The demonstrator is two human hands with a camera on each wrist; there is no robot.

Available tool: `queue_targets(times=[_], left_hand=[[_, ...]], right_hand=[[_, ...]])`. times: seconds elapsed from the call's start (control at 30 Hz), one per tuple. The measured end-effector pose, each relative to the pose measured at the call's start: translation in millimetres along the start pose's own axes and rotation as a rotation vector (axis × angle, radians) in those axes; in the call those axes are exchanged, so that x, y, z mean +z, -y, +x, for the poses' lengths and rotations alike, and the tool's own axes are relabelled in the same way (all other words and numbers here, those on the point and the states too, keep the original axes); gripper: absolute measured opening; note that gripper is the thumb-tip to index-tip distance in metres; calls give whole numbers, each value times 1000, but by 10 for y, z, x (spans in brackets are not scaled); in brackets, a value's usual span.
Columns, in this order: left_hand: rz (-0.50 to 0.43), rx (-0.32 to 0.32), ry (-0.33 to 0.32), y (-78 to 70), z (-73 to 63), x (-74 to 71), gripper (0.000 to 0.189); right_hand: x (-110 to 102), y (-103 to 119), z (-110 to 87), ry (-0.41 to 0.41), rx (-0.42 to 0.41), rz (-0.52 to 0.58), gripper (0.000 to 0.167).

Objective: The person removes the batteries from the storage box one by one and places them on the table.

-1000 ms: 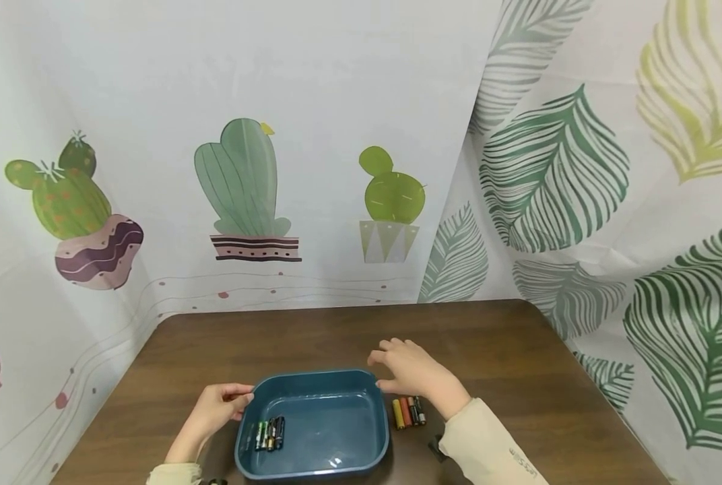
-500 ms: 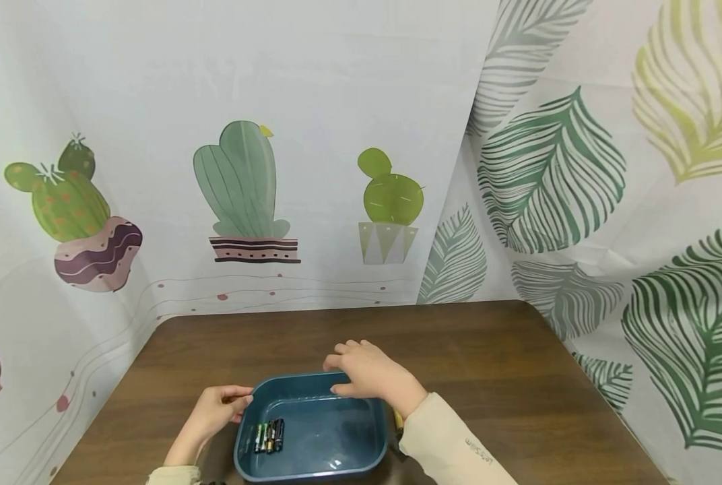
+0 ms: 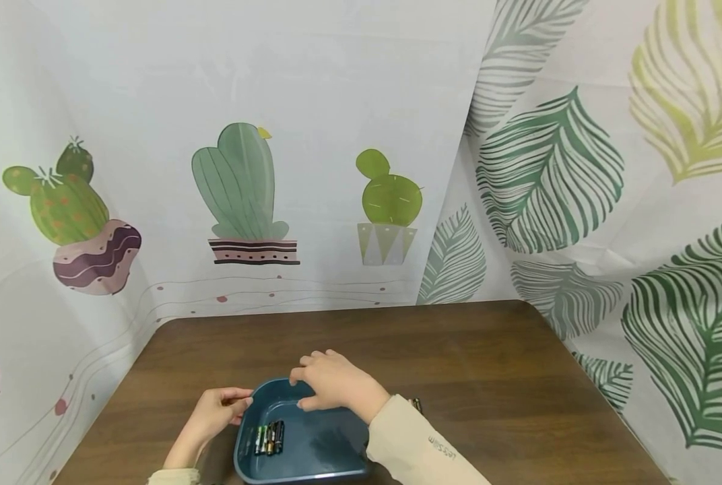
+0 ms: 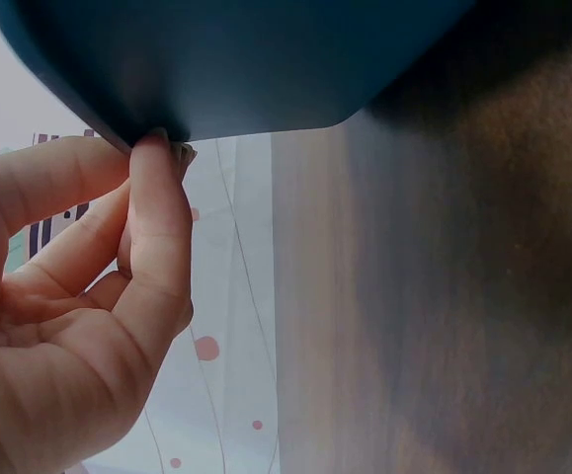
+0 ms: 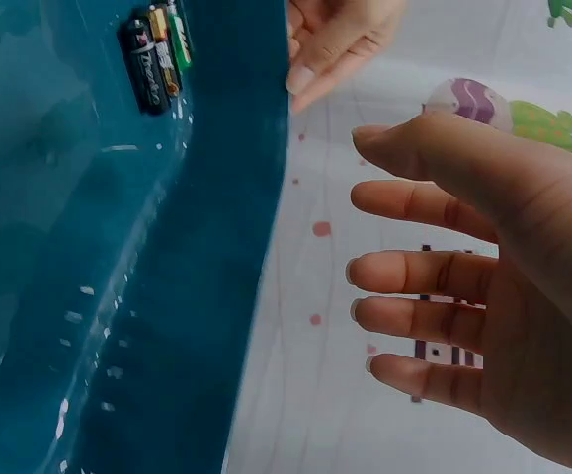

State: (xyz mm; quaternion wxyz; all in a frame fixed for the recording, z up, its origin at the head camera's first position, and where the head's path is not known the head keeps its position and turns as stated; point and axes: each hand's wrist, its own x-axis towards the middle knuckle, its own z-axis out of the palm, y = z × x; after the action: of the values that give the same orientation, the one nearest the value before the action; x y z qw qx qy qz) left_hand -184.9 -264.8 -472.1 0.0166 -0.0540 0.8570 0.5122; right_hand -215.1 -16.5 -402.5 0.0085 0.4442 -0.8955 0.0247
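Note:
A dark blue rectangular tray (image 3: 318, 468) sits on the table near its front. My left hand (image 3: 214, 414) pinches the tray's left rim between thumb and fingers, as the left wrist view also shows. Several batteries (image 3: 269, 438), some with green or gold on black, lie side by side inside the tray at its left. Over the tray's far side hovers my right hand (image 3: 335, 384), fingers loosely spread, holding nothing. In the right wrist view its fingers are apart from the tray wall (image 5: 236, 247). The right sleeve hides the tray's right part.
A few more batteries (image 3: 417, 404) lie on the table to the right of the tray, mostly behind the right sleeve (image 3: 418, 444). The brown wooden table (image 3: 488, 377) meets a hanging cloth (image 3: 324, 81) printed with cacti and leaves.
My right hand has moved left, from beside the tray's right rim to above its far side, and its sleeve now covers most batteries on the table. The left hand keeps its place on the rim.

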Motion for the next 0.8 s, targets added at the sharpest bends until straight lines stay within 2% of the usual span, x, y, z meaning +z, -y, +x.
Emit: queue_targets(times=[0.4,0.8], left_hand=[[-11,2,24,4,-6,-20,19],[1,14,60,-22,-5,-53,23]], right_hand=[[108,226,262,103,-10,-26,37],[302,337,428,244,-39,-98,42]])
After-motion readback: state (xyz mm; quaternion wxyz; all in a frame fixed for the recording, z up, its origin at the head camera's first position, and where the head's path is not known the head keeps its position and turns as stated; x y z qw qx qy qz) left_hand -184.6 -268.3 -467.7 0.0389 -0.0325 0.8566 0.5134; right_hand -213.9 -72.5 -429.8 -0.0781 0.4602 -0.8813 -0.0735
